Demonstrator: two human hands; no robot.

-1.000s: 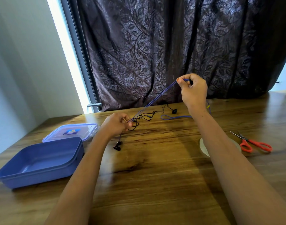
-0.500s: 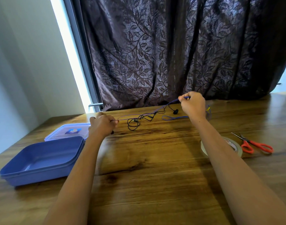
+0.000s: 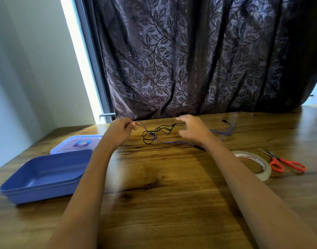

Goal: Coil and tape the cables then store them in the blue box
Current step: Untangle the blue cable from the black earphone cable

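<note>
My left hand [image 3: 120,130] pinches one end of a thin purple cable [image 3: 169,141] near the table's back edge. The cable runs right across the wood, tangled with a black earphone cable [image 3: 155,133], and loops out again behind my right wrist. My right hand [image 3: 191,129] hovers over the cables with its fingers loosely bent and nothing in them. The open blue box [image 3: 44,177] sits at the left, its clear lid [image 3: 76,143] lying behind it. A roll of tape [image 3: 260,165] lies at the right, partly hidden by my right forearm.
Red-handled scissors [image 3: 284,162] lie to the right of the tape. A dark patterned curtain [image 3: 199,60] hangs along the wooden table's [image 3: 163,203] back edge. A wall and window strip stand at the left.
My right hand came down from the raised position and let go of the purple cable, which now lies on the table. My left hand slid toward the back edge, still holding its end.
</note>
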